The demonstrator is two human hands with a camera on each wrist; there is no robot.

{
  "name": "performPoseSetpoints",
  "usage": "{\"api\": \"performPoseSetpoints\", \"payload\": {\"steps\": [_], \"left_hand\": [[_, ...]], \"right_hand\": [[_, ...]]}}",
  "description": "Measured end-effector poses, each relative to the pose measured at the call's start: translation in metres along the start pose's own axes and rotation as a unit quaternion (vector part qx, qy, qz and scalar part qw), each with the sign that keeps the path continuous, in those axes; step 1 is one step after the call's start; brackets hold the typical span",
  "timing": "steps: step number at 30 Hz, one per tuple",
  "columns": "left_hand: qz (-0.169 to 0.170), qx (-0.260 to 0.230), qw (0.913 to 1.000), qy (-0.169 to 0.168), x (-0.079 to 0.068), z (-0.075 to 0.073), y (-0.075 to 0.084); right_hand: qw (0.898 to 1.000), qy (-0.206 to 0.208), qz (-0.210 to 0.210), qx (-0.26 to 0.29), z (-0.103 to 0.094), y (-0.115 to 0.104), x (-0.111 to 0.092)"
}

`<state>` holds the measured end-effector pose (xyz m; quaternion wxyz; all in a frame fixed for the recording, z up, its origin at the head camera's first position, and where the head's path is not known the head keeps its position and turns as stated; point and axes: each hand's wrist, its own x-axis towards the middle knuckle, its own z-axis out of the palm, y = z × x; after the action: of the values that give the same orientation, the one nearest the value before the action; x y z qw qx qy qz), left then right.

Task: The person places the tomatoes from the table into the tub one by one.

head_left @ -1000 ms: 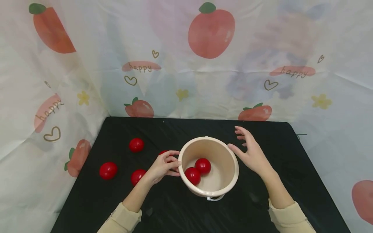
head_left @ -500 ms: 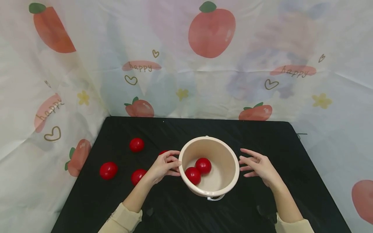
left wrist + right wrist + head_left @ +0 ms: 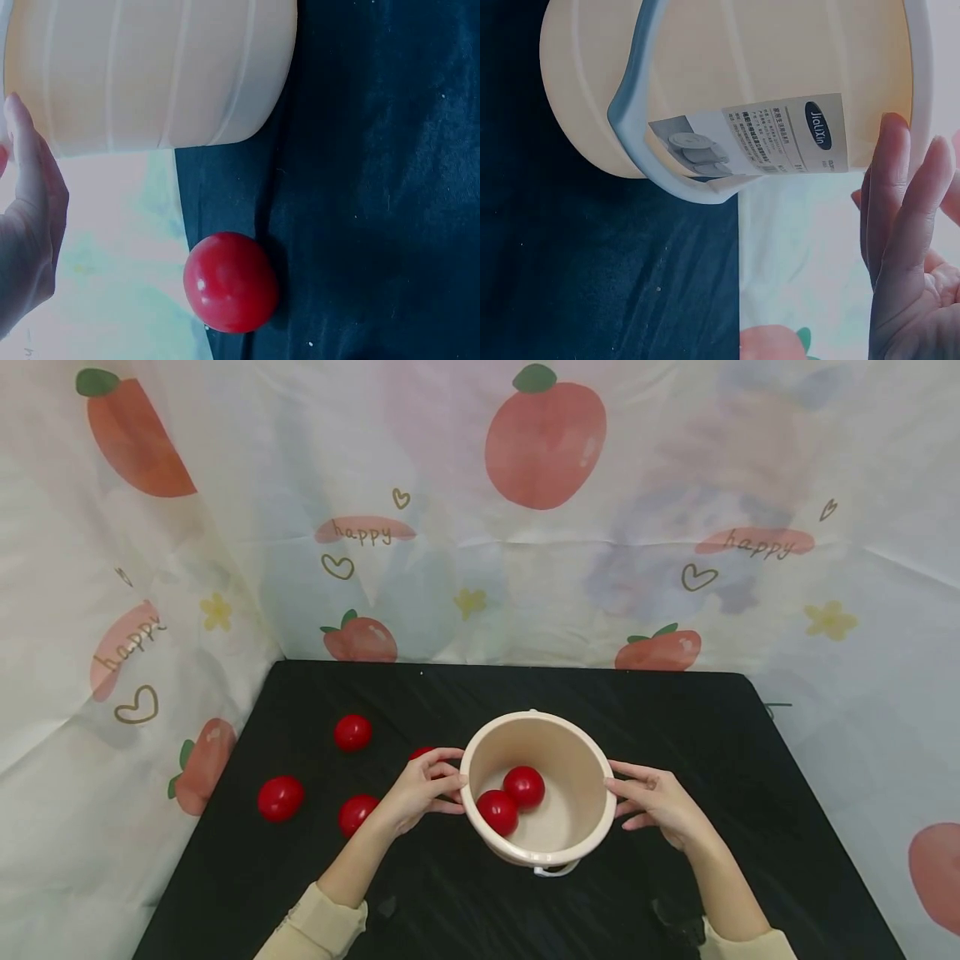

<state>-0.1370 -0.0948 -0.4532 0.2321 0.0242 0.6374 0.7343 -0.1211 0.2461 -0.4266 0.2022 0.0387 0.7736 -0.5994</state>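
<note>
A cream plastic bucket [image 3: 573, 760] stands on the black table with its mouth up and two red balls inside, a nearer ball [image 3: 497, 813] and a farther ball [image 3: 524, 787]. My left hand [image 3: 420, 789] grips the left side of the rim, with the thumb at the edge. On the opposite side my right hand [image 3: 660, 802] pinches the rim, thumb on top and fingers against the outer wall. The right wrist view shows a printed label [image 3: 787, 139] and the pale handle [image 3: 630, 112] hanging down the bucket's side.
Left of the bucket, several red balls lie on the black table [image 3: 675, 718]: one ball [image 3: 352, 732] at the back, another ball [image 3: 281, 798] farthest left. My left hand and arm partly cover others. A fruit-patterned curtain [image 3: 450, 485] hangs behind the table.
My right hand has come down from above the rim's far right, swung outside the bucket, then closed in on the right rim. The left hand and bucket have stayed in place.
</note>
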Motion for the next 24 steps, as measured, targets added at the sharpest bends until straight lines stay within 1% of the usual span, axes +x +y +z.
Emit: {"api": "performPoseSetpoints", "payload": {"steps": [5, 8, 11, 13, 14, 15, 16, 17, 18, 19, 20, 22, 24], "left_hand": [[-0.001, -0.004, 1.0000, 0.008, 0.000, 0.001, 0.001], [0.004, 0.007, 0.9999, 0.013, -0.002, 0.003, 0.002], [0.017, 0.030, 0.9992, 0.019, -0.004, 0.004, 0.004], [0.034, 0.059, 0.9972, 0.031, -0.006, 0.004, 0.005], [0.048, 0.083, 0.9945, 0.043, -0.008, 0.004, 0.006], [0.066, 0.113, 0.9896, 0.058, -0.010, 0.003, 0.007], [0.090, 0.150, 0.9815, 0.078, -0.013, 0.002, 0.009], [0.116, 0.193, 0.9689, 0.102, -0.015, 0.001, 0.010], [0.146, 0.244, 0.9501, 0.129, -0.018, -0.002, 0.011], [0.175, 0.295, 0.9256, 0.159, -0.021, -0.004, 0.011], [0.201, 0.345, 0.8969, 0.190, -0.025, -0.008, 0.012], [0.245, 0.436, 0.8303, 0.247, -0.032, -0.017, 0.011], [0.277, 0.506, 0.7647, 0.288, -0.039, -0.029, 0.008]], "right_hand": [[1.000, -0.005, -0.011, -0.001, 0.001, -0.001, 0.000], [1.000, -0.005, -0.013, -0.002, 0.001, -0.001, 0.001], [1.000, -0.006, -0.014, -0.002, 0.000, 0.000, 0.001], [1.000, -0.008, -0.016, -0.004, 0.000, 0.000, 0.001], [1.000, -0.008, -0.016, -0.004, 0.000, 0.000, 0.002], [1.000, -0.009, -0.016, -0.004, 0.000, 0.000, 0.002], [1.000, -0.008, -0.015, -0.003, 0.000, 0.000, 0.002], [1.000, -0.008, -0.014, -0.003, 0.000, 0.000, 0.002], [1.000, -0.007, -0.013, -0.003, 0.000, 0.000, 0.002], [1.000, -0.009, -0.015, -0.004, 0.000, -0.001, 0.001], [1.000, -0.008, -0.014, -0.003, -0.001, -0.001, 0.001], [1.000, -0.008, -0.014, -0.003, -0.001, -0.001, 0.000], [1.000, -0.007, -0.012, -0.003, -0.001, -0.002, 0.000]]}}
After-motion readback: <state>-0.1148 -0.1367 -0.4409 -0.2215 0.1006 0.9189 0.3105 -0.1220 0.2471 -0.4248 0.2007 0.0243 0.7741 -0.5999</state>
